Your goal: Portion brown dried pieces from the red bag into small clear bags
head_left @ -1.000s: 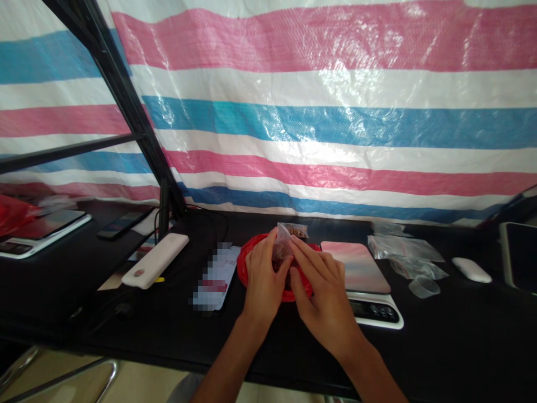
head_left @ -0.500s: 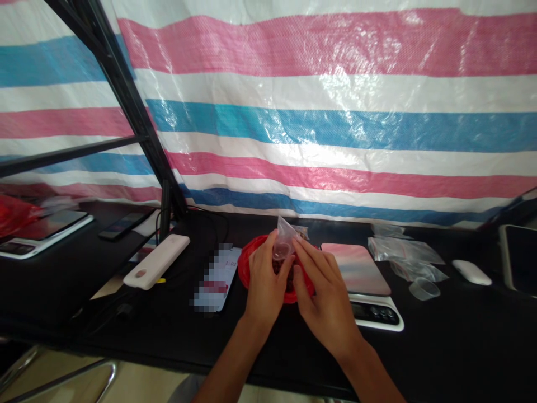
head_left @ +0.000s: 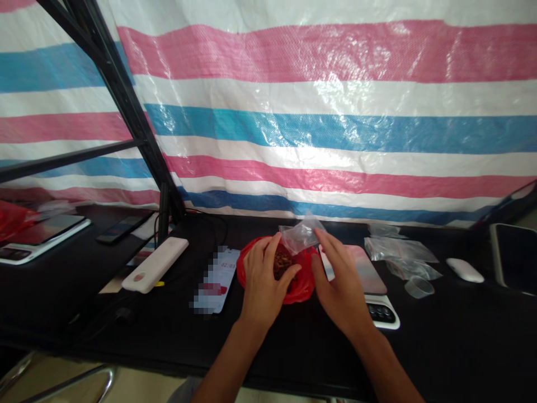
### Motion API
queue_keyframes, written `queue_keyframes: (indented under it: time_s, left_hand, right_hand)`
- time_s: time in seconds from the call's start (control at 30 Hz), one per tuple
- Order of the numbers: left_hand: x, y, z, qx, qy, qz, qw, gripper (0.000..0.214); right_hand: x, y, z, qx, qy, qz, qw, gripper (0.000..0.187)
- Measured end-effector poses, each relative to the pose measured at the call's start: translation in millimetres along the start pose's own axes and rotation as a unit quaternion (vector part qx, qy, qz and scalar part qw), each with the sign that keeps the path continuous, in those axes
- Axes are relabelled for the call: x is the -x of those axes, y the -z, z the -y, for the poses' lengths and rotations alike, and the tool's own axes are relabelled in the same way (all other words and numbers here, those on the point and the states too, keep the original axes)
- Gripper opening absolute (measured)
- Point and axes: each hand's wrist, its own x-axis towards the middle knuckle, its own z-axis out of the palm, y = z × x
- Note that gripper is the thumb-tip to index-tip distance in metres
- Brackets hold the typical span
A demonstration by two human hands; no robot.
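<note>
A small clear plastic bag (head_left: 302,234) is spread between my two hands, above a red plastic bag (head_left: 302,291). My left hand (head_left: 260,274) has its fingertips at the clear bag's left edge, while its thumb stands apart over the red bag. At the clear bag's right edge are the fingertips of my right hand (head_left: 342,285), curved, with the thumb lower down; their exact grip is hard to see. Brown dried pieces (head_left: 283,263) lie inside the red bag, partly covered by my left hand.
Right of the hands is a digital scale (head_left: 384,313), then flat clear bags (head_left: 398,251), a small clear cup (head_left: 419,287) and a white mouse (head_left: 465,270). A phone (head_left: 218,280) and a white power bank (head_left: 155,264) lie to the left, near a black metal frame (head_left: 138,126).
My hands have moved apart, the right one shifting right. The clear bag, upright between my fingers before, is now spread wider and tilted rightward. More of the brown pieces shows.
</note>
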Motion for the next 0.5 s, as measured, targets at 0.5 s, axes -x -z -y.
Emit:
queue_keyframes:
  time_s: [0.5]
  left_hand:
    - [8, 25.3, 9, -0.029, -0.118, -0.032, 0.992, 0.033]
  right_hand:
    - [10, 127, -145, 0.254, -0.362, -0.116, 0.89, 0.072]
